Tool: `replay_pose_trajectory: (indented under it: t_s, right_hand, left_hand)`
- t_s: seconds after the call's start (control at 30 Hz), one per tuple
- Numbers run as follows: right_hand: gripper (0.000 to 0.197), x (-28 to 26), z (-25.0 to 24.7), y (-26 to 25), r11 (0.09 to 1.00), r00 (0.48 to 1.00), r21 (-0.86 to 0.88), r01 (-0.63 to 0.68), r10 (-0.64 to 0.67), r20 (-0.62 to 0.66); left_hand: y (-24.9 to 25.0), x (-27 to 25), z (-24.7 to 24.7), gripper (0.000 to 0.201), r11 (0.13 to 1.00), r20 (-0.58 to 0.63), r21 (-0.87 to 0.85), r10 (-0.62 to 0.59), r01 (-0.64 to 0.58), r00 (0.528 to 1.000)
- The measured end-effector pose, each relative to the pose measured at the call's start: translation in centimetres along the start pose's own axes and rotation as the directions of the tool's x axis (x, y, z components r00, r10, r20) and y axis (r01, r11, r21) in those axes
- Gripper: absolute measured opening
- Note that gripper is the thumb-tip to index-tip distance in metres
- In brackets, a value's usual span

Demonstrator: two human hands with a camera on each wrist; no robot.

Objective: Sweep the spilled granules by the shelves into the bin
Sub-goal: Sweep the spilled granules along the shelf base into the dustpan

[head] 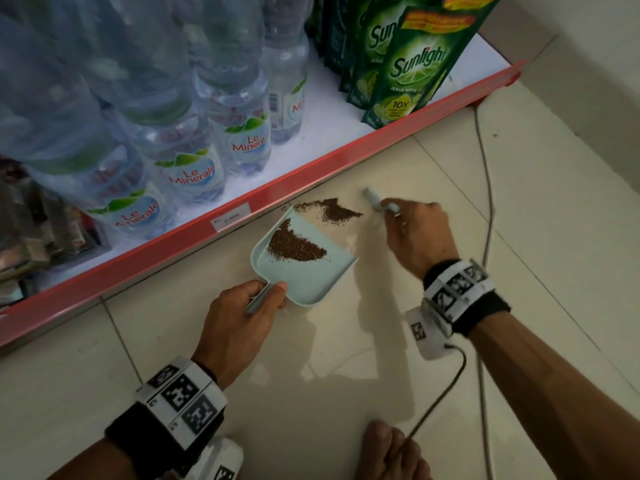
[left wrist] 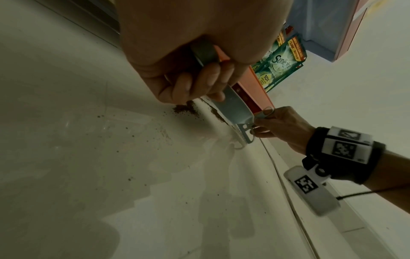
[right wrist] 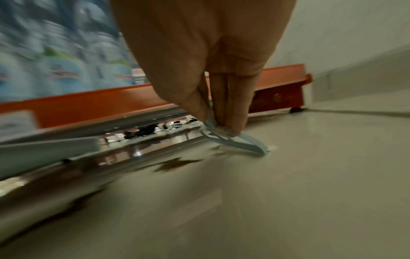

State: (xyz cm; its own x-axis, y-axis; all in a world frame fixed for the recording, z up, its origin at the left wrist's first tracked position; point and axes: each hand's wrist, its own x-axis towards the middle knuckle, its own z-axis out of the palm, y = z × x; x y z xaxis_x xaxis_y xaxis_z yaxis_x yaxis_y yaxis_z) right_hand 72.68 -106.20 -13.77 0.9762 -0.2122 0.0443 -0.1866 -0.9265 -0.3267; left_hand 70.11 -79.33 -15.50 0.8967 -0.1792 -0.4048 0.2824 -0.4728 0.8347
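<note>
A pale blue dustpan (head: pixel 311 277) lies on the tiled floor against the red shelf edge, with a heap of brown granules (head: pixel 294 247) inside it. My left hand (head: pixel 254 299) grips its handle. More granules (head: pixel 333 209) lie on the floor just beyond the pan's mouth. My right hand (head: pixel 403 223) pinches a small pale blue brush (head: pixel 375 202), whose head touches the floor right of that pile. In the left wrist view the dustpan (left wrist: pixel 230 105) and floor granules (left wrist: pixel 185 110) show below my fingers. The right wrist view shows the brush (right wrist: pixel 241 144) under my fingertips. No bin is in view.
The shelf's red front rail (head: pixel 207 247) runs diagonally, carrying water bottles (head: pixel 242 140) and green Sunlight pouches (head: pixel 405 64). A thin cable (head: pixel 488 188) trails over the floor at right. My bare foot (head: pixel 391 452) is at the bottom edge. A wall closes the right side.
</note>
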Motion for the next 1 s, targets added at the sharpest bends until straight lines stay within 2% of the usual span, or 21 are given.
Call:
replay_pose_trajectory:
  t_s: [0.1, 0.23, 0.3, 0.37, 0.43, 0.5, 0.57, 0.63, 0.73, 0.8, 0.9, 1.0]
  right_hand:
    - [0.023, -2.8, 0.7, -2.9, 0.98, 0.991, 0.152, 0.126, -0.131, 0.024]
    - [0.025, -2.4, -0.4, -2.9, 0.959, 0.987, 0.246, 0.141, -0.119, -0.104]
    - [0.024, -0.5, -1.2, -1.5, 0.97, 0.982, 0.226, 0.094, -0.053, -0.183]
    - [0.024, 2.2, -1.5, 0.2, 0.989, 0.973, 0.151, -0.008, 0.043, -0.228]
    - [0.024, 5.0, -1.4, 1.8, 0.989, 0.967, 0.061, -0.134, 0.144, -0.21]
    - [0.027, 6.7, -0.8, 2.5, 0.983, 0.973, 0.008, -0.185, 0.185, -0.135]
    - [0.028, 6.8, -0.2, 2.0, 0.994, 0.993, 0.039, -0.102, 0.104, -0.059]
    - [0.027, 5.0, 0.5, 0.3, 0.992, 0.997, 0.103, 0.068, -0.07, 0.017]
    - [0.026, 1.1, 1.1, -2.1, 0.944, 0.948, 0.186, 0.273, -0.296, 0.112]
    - [0.026, 0.0, 0.8, -2.3, 0.929, 0.938, 0.195, 0.314, -0.335, 0.088]
    - [0.027, 1.7, -0.4, -0.5, 0.961, 0.97, 0.139, 0.238, -0.23, -0.073]
    - [0.03, 5.8, -1.1, 2.3, 0.999, 0.983, 0.035, -0.013, 0.02, -0.184]
  left_hand:
    - [-0.2, 0.0, 0.1, 0.033, 1.0, -0.004, -0.002, -0.012, 0.012, 1.0]
    - [-0.5, -0.1, -0.1, 0.033, 1.0, -0.003, -0.014, -0.014, 0.014, 1.0]
    - [-0.6, -0.1, -0.3, 0.033, 1.0, -0.009, -0.015, -0.021, 0.021, 1.0]
    - [-0.6, -0.1, -0.4, 0.033, 1.0, -0.013, -0.013, -0.022, 0.022, 1.0]
    - [-0.6, 0.0, -0.5, 0.033, 1.0, -0.011, -0.02, -0.02, 0.02, 1.0]
    - [-0.6, 0.0, -0.5, 0.033, 0.999, -0.011, -0.03, -0.019, 0.018, 1.0]
    - [-0.5, 0.1, -0.5, 0.034, 0.999, -0.018, -0.034, -0.019, 0.019, 1.0]
    - [-0.6, 0.1, -0.6, 0.034, 0.999, -0.025, -0.03, -0.02, 0.019, 0.999]
    - [-0.8, 0.1, -0.9, 0.034, 0.999, -0.032, -0.041, -0.027, 0.026, 0.999]
    - [-1.1, 0.1, -1.1, 0.034, 0.998, -0.038, -0.046, -0.038, 0.036, 0.999]
    - [-1.4, 0.2, -1.2, 0.033, 0.998, -0.043, -0.046, -0.048, 0.046, 0.998]
    - [-1.3, 0.2, -1.2, 0.033, 0.998, -0.038, -0.041, -0.043, 0.041, 0.998]
